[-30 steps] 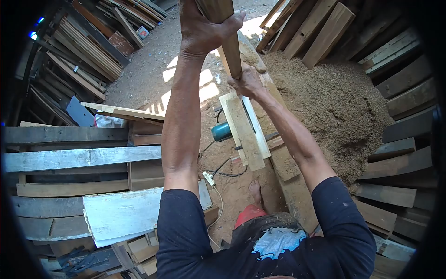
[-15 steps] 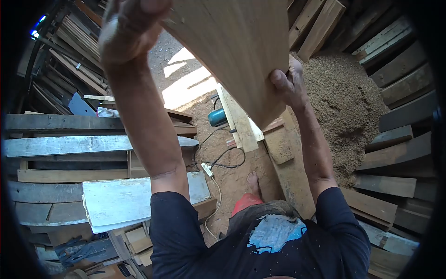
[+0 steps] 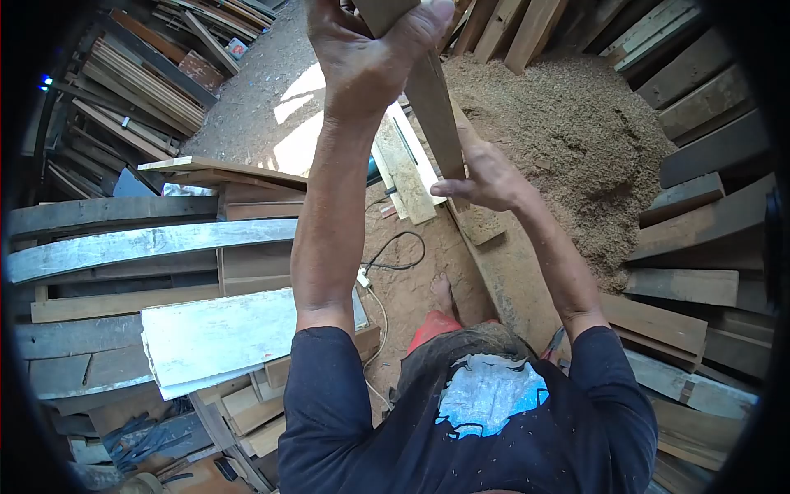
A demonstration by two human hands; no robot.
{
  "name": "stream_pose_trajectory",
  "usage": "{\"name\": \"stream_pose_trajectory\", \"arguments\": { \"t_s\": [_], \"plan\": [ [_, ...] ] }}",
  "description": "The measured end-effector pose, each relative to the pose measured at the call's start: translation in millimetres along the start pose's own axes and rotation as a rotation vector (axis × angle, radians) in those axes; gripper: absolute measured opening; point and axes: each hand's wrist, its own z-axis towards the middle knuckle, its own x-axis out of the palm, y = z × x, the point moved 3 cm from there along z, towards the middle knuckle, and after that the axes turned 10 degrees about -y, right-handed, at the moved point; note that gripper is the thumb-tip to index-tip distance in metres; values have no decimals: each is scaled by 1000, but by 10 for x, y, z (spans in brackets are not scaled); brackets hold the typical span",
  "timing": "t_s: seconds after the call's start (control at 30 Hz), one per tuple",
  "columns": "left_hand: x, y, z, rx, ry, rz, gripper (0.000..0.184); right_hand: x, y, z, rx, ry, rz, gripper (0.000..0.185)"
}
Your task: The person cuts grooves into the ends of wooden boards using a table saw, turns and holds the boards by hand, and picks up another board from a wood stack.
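Observation:
A wooden plank is held up in front of me, its narrow edge turned toward my view. My left hand is closed around its upper part, near the top of the view. My right hand grips the lower end, with the thumb across the edge and the other fingers partly hidden. Beneath the plank lies a pale, dusty board with a straight strip along its side. A long wooden beam runs below my right forearm.
A heap of sawdust lies to the right. Stacked timber lines the right side. At left are curved planks and a white-painted board. A black cable and white socket lie on the dirt floor.
The plank has turned from showing its broad face to showing its narrow edge. My left hand has moved right with it, and my right hand has shifted slightly left and down.

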Motion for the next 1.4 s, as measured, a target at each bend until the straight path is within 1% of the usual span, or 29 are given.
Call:
{"name": "stream_pose_trajectory", "arguments": {
  "t_s": [0.03, 0.1, 0.17, 0.2, 0.23, 0.3, 0.33, 0.37, 0.43, 0.53, 0.63, 0.73, 0.8, 0.9, 1.0, 1.03, 1.13, 1.23, 1.33, 1.4],
  "plan": [
    [76, -12, -27, 40, -32, 4, 71, 30, -49, -1, 30, 22, 12, 109],
    [214, -39, -104, -9, -59, -49, 87, 165, -198, 6, 87, 71, 39, 103],
    [269, -73, -146, -56, -86, -97, 103, 224, -242, -22, 36, 13, 55, 57],
    [213, -34, -173, -108, 53, -101, 114, 259, -254, -38, 24, -12, 71, 45],
    [193, -5, -206, -108, 56, -108, 114, 294, -267, -55, 12, -37, 87, 37],
    [229, 19, -245, -105, 58, -125, 115, 337, -276, -63, 12, -77, 127, 32],
    [244, 24, -227, -48, 62, -148, 116, 343, -266, -58, 26, -66, 126, 32],
    [250, 20, -229, -41, 63, -162, 116, 340, -248, -52, 40, -54, 124, 31],
    [247, 11, -226, -28, 68, -191, 116, 363, -231, -27, 13, -62, 122, 30],
    [174, 30, -218, -9, 147, -130, 116, 532, -321, 14, -73, -116, 147, 28],
    [137, 51, -193, -23, 122, -200, 116, 632, -366, 84, -90, -159, 238, 25],
    [96, 72, -180, 36, 109, -152, 117, 719, -355, 146, -97, -189, 311, 22],
    [64, 104, -160, 32, 101, -119, 117, 786, -375, 183, -97, -239, 321, 22],
    [52, 159, -110, 32, 114, -113, 117, 785, -388, 250, -61, -215, 323, 22],
    [31, 231, -74, 67, 94, -120, 118, 761, -356, 335, -83, -203, 271, 22],
    [23, 250, -69, 83, 81, -121, 118, 783, -364, 357, -106, -238, 277, 22],
    [-66, 256, -52, 12, 73, -77, 119, 835, -389, 402, -134, -289, 272, 23],
    [-97, 318, -26, 62, 70, -77, 119, 843, -379, 459, -96, -263, 249, 23],
    [-123, 365, 4, 50, 66, -106, 119, 840, -372, 519, -86, -276, 259, 23],
    [-129, 349, 25, 7, 82, -88, 118, 833, -370, 569, -91, -262, 255, 23]
  ]
}}
